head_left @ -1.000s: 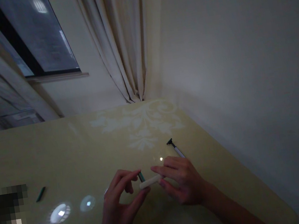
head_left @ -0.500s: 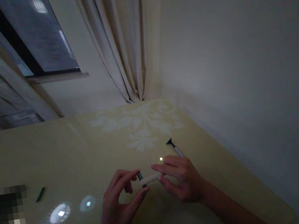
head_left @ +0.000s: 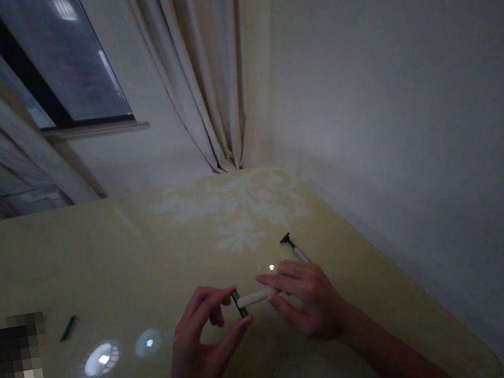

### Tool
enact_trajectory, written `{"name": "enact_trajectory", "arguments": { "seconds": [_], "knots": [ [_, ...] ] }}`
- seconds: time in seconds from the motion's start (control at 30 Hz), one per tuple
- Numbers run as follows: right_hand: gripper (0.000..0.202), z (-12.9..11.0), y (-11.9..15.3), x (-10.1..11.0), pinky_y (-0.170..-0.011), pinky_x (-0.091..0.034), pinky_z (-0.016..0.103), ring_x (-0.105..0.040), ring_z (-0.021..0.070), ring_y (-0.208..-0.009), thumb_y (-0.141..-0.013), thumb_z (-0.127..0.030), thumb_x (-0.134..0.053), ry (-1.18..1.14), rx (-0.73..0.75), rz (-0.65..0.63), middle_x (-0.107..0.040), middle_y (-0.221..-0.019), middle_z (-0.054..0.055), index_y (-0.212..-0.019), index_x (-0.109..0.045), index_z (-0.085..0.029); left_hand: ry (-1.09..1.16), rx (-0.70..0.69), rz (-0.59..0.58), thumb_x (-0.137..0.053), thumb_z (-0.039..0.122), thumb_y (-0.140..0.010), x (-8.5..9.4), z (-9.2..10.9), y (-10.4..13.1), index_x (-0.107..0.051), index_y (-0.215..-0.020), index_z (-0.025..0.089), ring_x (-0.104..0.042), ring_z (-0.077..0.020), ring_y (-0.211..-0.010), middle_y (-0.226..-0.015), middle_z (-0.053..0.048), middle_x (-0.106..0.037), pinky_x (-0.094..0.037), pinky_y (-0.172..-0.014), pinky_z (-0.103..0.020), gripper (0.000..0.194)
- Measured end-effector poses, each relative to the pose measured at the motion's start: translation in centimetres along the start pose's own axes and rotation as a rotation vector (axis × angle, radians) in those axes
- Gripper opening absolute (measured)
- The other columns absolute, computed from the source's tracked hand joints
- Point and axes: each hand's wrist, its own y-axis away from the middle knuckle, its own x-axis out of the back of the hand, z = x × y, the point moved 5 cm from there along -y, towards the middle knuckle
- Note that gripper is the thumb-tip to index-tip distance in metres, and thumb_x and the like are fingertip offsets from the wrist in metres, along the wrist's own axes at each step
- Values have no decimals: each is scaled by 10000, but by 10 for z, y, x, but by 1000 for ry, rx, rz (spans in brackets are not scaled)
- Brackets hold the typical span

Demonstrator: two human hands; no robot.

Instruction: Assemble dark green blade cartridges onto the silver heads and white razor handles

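Between the thumb and index finger of my left hand (head_left: 207,338) is a small dark razor cartridge (head_left: 240,305), held upright by its two ends. My right hand (head_left: 307,299) pinches a thin, pale stick with a rounded tip (head_left: 255,298). The stick points left, and its tip lies against or just in front of the middle of the cartridge; I cannot tell whether they touch. Beyond my right hand lies a razor (head_left: 295,248) with a dark head and grey handle, its lower end hidden by the hand.
The glossy yellowish table (head_left: 171,251) has a white leaf pattern and reflects lamps. A small dark green strip-like piece (head_left: 68,328) lies at the left, near a pixelated dark area. A wall (head_left: 413,127) runs along the right edge; curtains (head_left: 209,63) hang behind.
The stick's tip has moved slightly up along the cartridge, and the stick lies a little flatter. My left hand is nearly still, and both hands keep their grips.
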Motion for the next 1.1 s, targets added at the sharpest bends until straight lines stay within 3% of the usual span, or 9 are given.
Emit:
{"name": "enact_trajectory", "arguments": {
  "seconds": [0.5, 1.1],
  "knots": [
    [371, -2, 2, -1, -660, -473, 341, -656, 222, -749, -1058, -335, -531, 36, 7, -12, -712, -857, 85, -1249, -770, -127, -4, -14, -4, -786, 430, -960, -1, 5, -2, -747, -1230, 283, -650, -133, -682, -877, 17, -646, -569, -656, -243, 310],
    [376, 2, 0, 0, -666, -489, 337, -656, 220, -765, -1074, -332, -516, 49, -17, 4, -706, -870, 86, -1281, -751, -124, 19, -16, -14, -809, 385, -945, -4, 5, -1, -745, -1243, 285, -657, -146, -693, -864, 13, -642, -577, -665, -263, 321]
  ]
}}
